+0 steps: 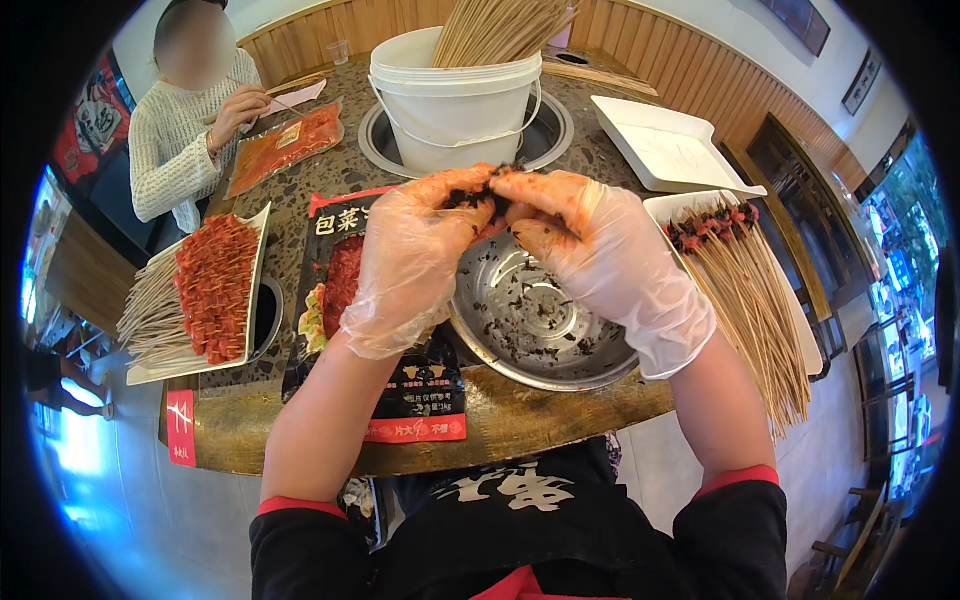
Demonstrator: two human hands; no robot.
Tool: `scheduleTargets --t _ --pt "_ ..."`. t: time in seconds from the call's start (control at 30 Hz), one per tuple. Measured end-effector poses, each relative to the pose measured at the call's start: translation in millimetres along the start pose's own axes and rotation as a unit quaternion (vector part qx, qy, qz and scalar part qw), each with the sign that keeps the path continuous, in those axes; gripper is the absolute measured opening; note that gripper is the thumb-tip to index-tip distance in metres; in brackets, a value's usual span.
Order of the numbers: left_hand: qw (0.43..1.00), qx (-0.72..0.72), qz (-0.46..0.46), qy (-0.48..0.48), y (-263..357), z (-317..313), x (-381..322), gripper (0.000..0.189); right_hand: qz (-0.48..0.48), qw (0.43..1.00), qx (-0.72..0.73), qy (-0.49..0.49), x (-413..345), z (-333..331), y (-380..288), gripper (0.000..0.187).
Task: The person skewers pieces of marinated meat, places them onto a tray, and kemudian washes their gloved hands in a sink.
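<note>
Both my hands wear clear plastic gloves stained red and meet above a steel bowl (551,315) dotted with dark leafy scraps. Between the fingertips of my left hand (427,240) and my right hand (585,247) is a small piece of red meat with dark leafy bits (487,198); both hands pinch it. Under my left forearm lies a black printed food bag (420,375) with red edges. To the right, a white tray (806,337) holds bamboo skewers (750,300) tipped with dark red meat. At the left, another white tray (259,232) bears skewers with red-coated meat (217,285).
A white bucket (457,105) full of bamboo sticks (502,30) stands in the round recess at the table's back. A white tray (667,142) sits back right. Back left, a person (187,127) holds a stick near a clear bag of red meat (289,146). Sticks lie along the back edge.
</note>
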State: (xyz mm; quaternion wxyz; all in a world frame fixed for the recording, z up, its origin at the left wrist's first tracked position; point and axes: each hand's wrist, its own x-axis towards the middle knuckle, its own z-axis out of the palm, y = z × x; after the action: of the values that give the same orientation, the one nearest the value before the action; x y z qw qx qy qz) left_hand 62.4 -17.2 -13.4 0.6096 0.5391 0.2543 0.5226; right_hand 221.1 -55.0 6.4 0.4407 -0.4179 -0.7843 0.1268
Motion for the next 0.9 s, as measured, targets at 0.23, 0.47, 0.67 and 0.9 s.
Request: scheduleTargets --t 0.23,0.47,0.67,0.9 --pt "0.999 -0.016 -0.016 0.043 12.3 2.0 2.0 0.021 0.264 0.952 0.043 -0.148 8.9 -34.6 -4.6 0.035" --pt "0.999 -0.037 0.002 0.014 9.3 -0.9 1.0 0.026 0.235 0.792 -0.353 -0.440 -3.5 -14.0 36.7 0.031" --pt "0.998 -0.059 -0.001 0.002 3.1 -3.5 0.6 0.028 0.244 0.695 -0.308 -0.602 -8.4 -0.1 32.3 0.031" --pt "0.999 -0.036 -0.011 0.003 -0.2 -0.4 1.3 0.027 0.162 0.819 -0.178 -0.520 -1.9 12.9 24.0 0.036"
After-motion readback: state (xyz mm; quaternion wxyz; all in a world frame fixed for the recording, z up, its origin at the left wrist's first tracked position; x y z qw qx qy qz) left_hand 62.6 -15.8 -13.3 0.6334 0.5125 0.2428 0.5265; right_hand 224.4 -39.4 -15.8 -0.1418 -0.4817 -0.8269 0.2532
